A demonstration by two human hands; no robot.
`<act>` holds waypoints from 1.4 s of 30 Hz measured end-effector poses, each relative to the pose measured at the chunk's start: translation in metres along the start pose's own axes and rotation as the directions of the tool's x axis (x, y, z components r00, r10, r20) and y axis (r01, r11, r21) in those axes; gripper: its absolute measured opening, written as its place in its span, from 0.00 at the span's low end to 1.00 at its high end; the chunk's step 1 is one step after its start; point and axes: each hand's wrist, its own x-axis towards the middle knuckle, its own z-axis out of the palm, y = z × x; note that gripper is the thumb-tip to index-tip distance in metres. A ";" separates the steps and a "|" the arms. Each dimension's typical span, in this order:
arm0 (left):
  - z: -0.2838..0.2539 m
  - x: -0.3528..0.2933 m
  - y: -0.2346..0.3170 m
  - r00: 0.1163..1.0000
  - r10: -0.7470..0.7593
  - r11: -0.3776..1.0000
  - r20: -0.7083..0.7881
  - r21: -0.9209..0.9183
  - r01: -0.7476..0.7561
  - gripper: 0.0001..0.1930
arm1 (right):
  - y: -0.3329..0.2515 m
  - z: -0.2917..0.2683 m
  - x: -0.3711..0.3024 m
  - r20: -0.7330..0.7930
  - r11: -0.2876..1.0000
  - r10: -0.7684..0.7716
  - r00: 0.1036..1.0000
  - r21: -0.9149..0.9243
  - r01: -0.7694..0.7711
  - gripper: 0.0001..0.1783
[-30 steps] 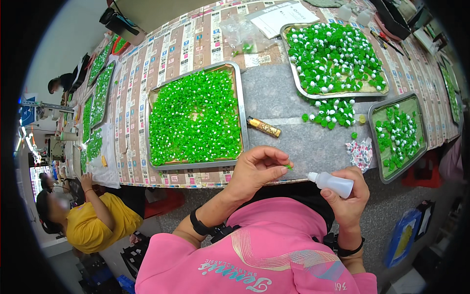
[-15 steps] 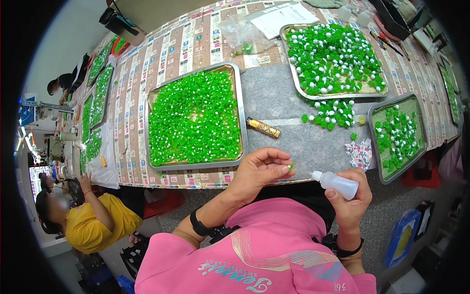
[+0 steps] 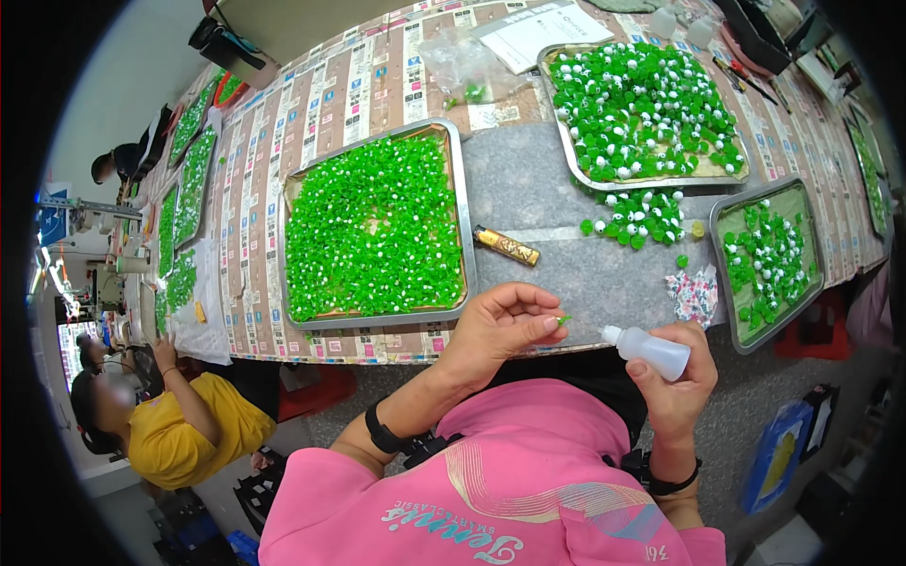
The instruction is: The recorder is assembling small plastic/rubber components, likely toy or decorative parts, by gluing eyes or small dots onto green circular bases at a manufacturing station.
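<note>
Between thumb and forefinger, my left hand (image 3: 505, 330) pinches a small green piece (image 3: 563, 320) at the table's near edge. My right hand (image 3: 678, 382) is wrapped round a white squeeze bottle (image 3: 654, 352), tilted with its nozzle toward the left hand and apart from the green piece. Ahead on the grey mat lies a loose pile of green pieces with white balls (image 3: 642, 219). Left of the mat, a metal tray (image 3: 464, 203) is covered with small green pieces dotted white.
A gold-and-black lighter (image 3: 507, 246) lies beside the left tray. A crumpled floral cloth (image 3: 692, 295) is near the right hand. Two more trays, one at the far right (image 3: 651, 186) and one at the right edge (image 3: 817, 241), hold green-and-white pieces. A person in yellow (image 3: 193, 429) sits at left.
Almost nothing differs. Both hands keep their places, with the green piece and the bottle still held.
</note>
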 end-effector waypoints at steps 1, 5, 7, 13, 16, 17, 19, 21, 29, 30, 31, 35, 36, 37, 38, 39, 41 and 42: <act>0.000 0.000 0.000 1.000 -0.006 1.000 -0.003 0.002 0.006 0.10 | 0.000 0.000 0.000 0.002 1.000 0.002 1.000 0.004 -0.002 0.21; 0.000 0.001 0.000 1.000 -0.015 1.000 -0.005 0.003 0.015 0.10 | 0.000 0.001 0.000 0.005 1.000 -0.008 1.000 0.009 0.008 0.21; 0.000 0.001 0.000 1.000 -0.024 1.000 0.000 -0.003 0.024 0.10 | 0.001 0.001 0.000 -0.005 1.000 -0.016 1.000 0.010 0.016 0.21; -0.004 0.002 -0.005 0.999 0.017 1.000 0.030 -0.003 -0.017 0.11 | -0.003 -0.001 -0.003 -0.015 0.999 0.014 1.000 0.032 -0.013 0.22; -0.004 0.002 -0.005 0.999 0.017 1.000 0.032 0.009 -0.017 0.12 | -0.004 0.000 -0.003 -0.004 0.999 0.014 1.000 0.035 -0.014 0.22; -0.004 0.001 -0.005 0.999 0.013 1.000 0.030 0.008 -0.013 0.13 | -0.004 0.000 -0.004 0.000 0.999 0.012 1.000 0.034 -0.012 0.22; -0.003 0.001 -0.004 0.999 0.018 1.000 0.029 0.011 -0.018 0.13 | -0.004 0.000 -0.004 0.011 0.999 0.012 1.000 0.033 -0.012 0.23; -0.003 0.000 -0.003 1.000 0.015 1.000 0.025 0.015 -0.015 0.13 | -0.003 0.000 -0.005 0.024 0.999 0.016 1.000 0.031 -0.016 0.22; -0.006 0.000 -0.006 1.000 0.000 1.000 0.016 0.022 0.000 0.13 | -0.002 0.002 -0.003 0.050 1.000 -0.014 0.999 -0.019 0.015 0.21; -0.006 0.000 -0.006 1.000 -0.002 1.000 0.015 0.023 0.002 0.13 | -0.002 0.002 -0.003 0.053 0.999 -0.016 0.998 -0.027 0.018 0.21; -0.007 0.000 -0.006 1.000 -0.004 1.000 0.015 0.025 0.003 0.13 | -0.003 0.002 -0.003 0.046 1.000 -0.009 0.999 -0.013 0.010 0.21; -0.005 -0.002 -0.003 0.998 -0.026 0.998 -0.050 0.053 0.029 0.12 | -0.003 0.001 -0.002 0.018 0.997 0.051 0.999 0.061 -0.052 0.19; -0.006 -0.002 -0.003 0.998 -0.017 0.999 -0.055 0.048 0.020 0.12 | -0.002 0.000 -0.001 0.011 0.994 0.071 0.997 0.084 -0.072 0.18; -0.007 -0.002 -0.003 0.998 -0.008 0.999 -0.060 0.044 0.010 0.12 | -0.001 0.003 0.000 -0.014 0.990 0.103 0.995 0.098 -0.101 0.17; -0.008 -0.003 -0.002 0.998 0.002 0.999 -0.065 0.039 0.001 0.12 | 0.002 0.008 0.001 -0.038 0.985 0.135 0.990 0.113 -0.130 0.17; -0.008 -0.002 -0.002 0.998 0.010 1.000 -0.057 0.010 -0.010 0.12 | 0.005 0.014 0.004 -0.065 0.980 0.166 0.984 0.124 -0.157 0.16; -0.010 -0.003 0.000 0.999 0.028 0.998 -0.043 -0.048 -0.030 0.12 | 0.005 0.026 0.015 -0.028 0.975 0.197 0.980 0.116 -0.192 0.15; -0.012 -0.004 0.000 0.999 0.036 0.997 -0.039 -0.063 -0.038 0.11 | 0.007 0.032 0.022 -0.008 0.971 0.214 0.977 0.111 -0.211 0.15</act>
